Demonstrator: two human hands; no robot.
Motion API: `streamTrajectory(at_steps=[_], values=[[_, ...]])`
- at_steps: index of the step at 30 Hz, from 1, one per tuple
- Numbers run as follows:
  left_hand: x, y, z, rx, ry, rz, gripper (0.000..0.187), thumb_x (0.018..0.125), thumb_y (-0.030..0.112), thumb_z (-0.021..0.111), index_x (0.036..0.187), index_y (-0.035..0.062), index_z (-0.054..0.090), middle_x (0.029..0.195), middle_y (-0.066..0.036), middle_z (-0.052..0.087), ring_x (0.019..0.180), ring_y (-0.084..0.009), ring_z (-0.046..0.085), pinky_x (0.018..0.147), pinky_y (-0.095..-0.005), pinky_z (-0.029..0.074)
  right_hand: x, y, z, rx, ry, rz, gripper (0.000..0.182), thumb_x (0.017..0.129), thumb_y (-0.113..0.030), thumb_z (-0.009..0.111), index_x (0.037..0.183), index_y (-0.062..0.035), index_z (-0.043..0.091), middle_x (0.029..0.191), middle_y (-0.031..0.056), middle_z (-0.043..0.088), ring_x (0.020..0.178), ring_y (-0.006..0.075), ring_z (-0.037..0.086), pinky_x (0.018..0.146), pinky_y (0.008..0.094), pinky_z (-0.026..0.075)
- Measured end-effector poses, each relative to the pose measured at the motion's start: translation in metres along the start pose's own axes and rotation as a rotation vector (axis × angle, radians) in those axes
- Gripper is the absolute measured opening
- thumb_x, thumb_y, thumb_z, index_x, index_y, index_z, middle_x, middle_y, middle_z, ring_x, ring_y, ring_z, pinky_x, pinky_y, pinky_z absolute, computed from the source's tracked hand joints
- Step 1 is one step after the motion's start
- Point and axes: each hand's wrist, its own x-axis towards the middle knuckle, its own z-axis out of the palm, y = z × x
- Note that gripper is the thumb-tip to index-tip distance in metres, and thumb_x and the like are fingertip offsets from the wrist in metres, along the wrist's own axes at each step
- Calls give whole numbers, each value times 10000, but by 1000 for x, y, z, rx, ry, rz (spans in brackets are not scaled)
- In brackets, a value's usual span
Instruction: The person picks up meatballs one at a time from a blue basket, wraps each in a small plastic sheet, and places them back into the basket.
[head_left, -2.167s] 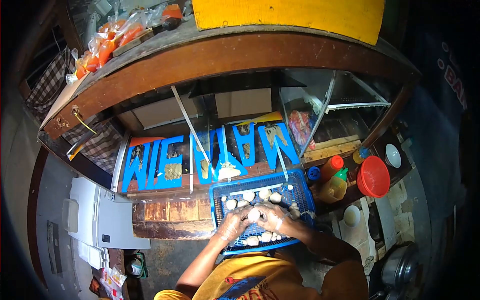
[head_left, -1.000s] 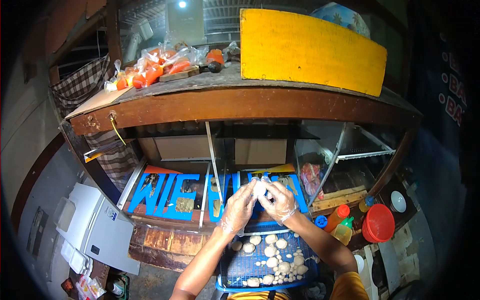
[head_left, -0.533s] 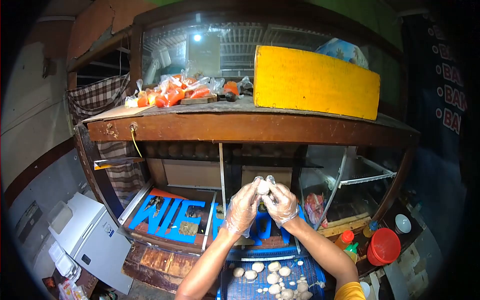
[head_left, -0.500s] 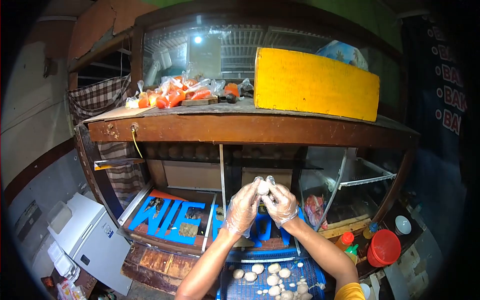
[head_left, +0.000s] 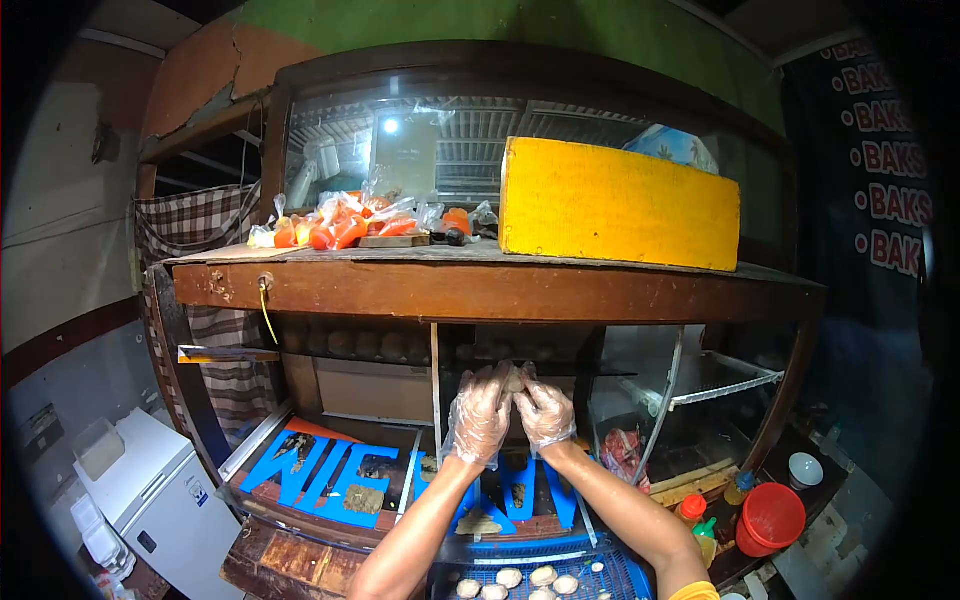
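In the head view, a small greyish meatball (head_left: 514, 383) is held up in front of the cart, between the fingertips of both hands. My left hand (head_left: 478, 416), in a clear plastic glove, closes on its left side. From the other side my right hand (head_left: 545, 410), gloved the same way, presses its fingers to it. Below my forearms is a blue plastic basket (head_left: 560, 549) with several pale meatballs (head_left: 509, 578) in it, cut off by the bottom edge of the view.
A wooden glass-fronted cart (head_left: 400, 292) stands ahead, with a yellow box (head_left: 620, 205) and bagged orange sauce (head_left: 345, 230) on top. Right are a red bucket (head_left: 770, 520), bottles (head_left: 692, 510) and a white bowl (head_left: 805, 470). A white chest freezer (head_left: 165, 490) stands left.
The view has tilted upward, so the cart sits lower and less of the basket shows. Both hands keep the meatball between them; its visible surface looks darker now.
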Motion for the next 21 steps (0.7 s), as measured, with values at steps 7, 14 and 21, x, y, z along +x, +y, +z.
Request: streamTrajectory(at_steps=[7, 14, 21], values=[[9, -1, 9, 14, 55, -21, 484, 866, 30, 694, 1344, 81, 636, 1164, -168, 708, 1096, -401, 662, 1050, -589, 465, 8, 3, 14, -28, 45, 44, 319, 840, -145, 804, 1154, -91, 784, 907, 196, 753, 802, 407, 720, 745, 479, 594], [17, 1, 18, 55, 179, -160, 235, 812, 87, 754, 1038, 41, 706, 1056, -201, 742, 905, -425, 695, 882, -515, 548, 20, -1, 19, 22, 75, 136, 209, 869, -137, 765, 1062, -60, 793, 972, 211, 769, 886, 408, 751, 789, 467, 614], [22, 5, 11, 52, 152, -213, 158, 828, 68, 716, 986, 56, 710, 1002, -199, 729, 916, -412, 680, 800, -507, 561, 25, -15, 6, 45, 2, 119, 166, 889, -125, 743, 1030, -52, 795, 1019, 203, 770, 938, 396, 747, 833, 456, 608]])
